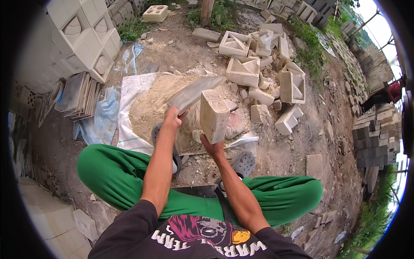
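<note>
My left hand (174,116) is closed round the near end of a long grey flat board (196,92), which slants up to the right over a heap of tan sand (148,97). To its right, a cream rectangular block (214,116) stands tilted, with my right hand (212,146) wrapped round its lower end. The block has a worn, stained face. Beneath both lies a white woven sack (129,103) spread on the ground, with sand and broken bits on it. Part of the sand behind the block is hidden.
Broken cream openwork blocks (243,71) and rubble lie ahead to the right. At left, stacked blocks (86,39) stand beside leaning boards (79,95) and a blue plastic sheet (101,116). Grey blocks (373,136) are piled at far right, near a person (386,95).
</note>
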`<state>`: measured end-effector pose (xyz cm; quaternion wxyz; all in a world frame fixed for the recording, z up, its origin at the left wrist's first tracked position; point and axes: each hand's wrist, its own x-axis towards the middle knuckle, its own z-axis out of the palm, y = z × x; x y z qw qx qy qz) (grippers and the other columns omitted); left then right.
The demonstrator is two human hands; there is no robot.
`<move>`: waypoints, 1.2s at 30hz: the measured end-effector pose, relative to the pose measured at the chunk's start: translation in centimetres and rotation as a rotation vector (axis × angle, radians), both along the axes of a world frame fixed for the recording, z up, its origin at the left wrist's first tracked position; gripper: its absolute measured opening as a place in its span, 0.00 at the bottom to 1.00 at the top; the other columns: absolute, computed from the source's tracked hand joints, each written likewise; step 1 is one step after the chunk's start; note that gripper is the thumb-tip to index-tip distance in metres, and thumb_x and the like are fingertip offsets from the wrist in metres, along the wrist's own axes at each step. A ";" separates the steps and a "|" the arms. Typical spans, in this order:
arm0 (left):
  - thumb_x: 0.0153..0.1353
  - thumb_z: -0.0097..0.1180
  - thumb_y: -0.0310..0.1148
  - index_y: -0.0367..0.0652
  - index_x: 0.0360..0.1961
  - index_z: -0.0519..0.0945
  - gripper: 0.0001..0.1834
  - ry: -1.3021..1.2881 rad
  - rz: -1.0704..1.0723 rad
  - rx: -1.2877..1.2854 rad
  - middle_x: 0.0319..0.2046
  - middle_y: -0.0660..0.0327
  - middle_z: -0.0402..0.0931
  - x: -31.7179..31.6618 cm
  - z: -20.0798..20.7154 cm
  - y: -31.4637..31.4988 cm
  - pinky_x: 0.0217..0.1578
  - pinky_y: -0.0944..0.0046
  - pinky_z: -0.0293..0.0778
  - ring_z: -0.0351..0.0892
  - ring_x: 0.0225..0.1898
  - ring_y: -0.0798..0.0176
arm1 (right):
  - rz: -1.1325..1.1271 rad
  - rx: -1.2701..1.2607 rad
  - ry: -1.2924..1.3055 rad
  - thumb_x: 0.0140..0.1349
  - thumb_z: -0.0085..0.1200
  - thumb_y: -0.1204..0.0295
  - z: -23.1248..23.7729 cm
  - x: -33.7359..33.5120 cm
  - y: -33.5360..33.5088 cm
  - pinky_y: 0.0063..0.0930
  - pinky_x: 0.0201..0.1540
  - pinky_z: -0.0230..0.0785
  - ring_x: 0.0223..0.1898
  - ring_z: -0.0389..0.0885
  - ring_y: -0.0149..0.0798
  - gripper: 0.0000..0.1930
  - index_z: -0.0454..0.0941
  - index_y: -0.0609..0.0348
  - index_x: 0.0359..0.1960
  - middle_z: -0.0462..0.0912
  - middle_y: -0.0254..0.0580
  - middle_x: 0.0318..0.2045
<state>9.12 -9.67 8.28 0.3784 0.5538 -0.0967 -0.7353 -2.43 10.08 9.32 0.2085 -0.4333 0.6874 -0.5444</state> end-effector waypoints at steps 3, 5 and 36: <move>0.70 0.42 0.29 0.33 0.56 0.71 0.17 -0.029 -0.020 -0.058 0.51 0.49 0.76 -0.4 0.1 0.5 0.31 0.58 0.90 0.84 0.44 0.51 | 0.055 0.256 -0.139 0.51 0.68 0.61 0.2 -0.3 -0.6 0.37 0.38 0.79 0.36 0.89 0.48 0.19 0.85 0.62 0.39 0.87 0.51 0.30; 0.71 0.41 0.30 0.30 0.55 0.71 0.17 -0.069 -0.002 -0.116 0.50 0.46 0.76 -1.1 0.5 1.1 0.30 0.60 0.90 0.84 0.42 0.52 | 0.099 0.514 -0.074 0.50 0.69 0.61 1.1 -1.1 -0.4 0.38 0.37 0.79 0.34 0.89 0.51 0.18 0.85 0.61 0.37 0.87 0.52 0.29; 0.52 0.65 0.44 0.44 0.40 0.86 0.18 -1.082 -1.246 -0.821 0.38 0.49 0.85 -3.5 -5.3 5.0 0.45 0.52 0.79 0.85 0.42 0.51 | -0.608 0.318 -0.603 0.52 0.67 0.66 -9.6 -7.2 6.6 0.32 0.20 0.75 0.17 0.80 0.38 0.17 0.81 0.71 0.31 0.81 0.42 0.20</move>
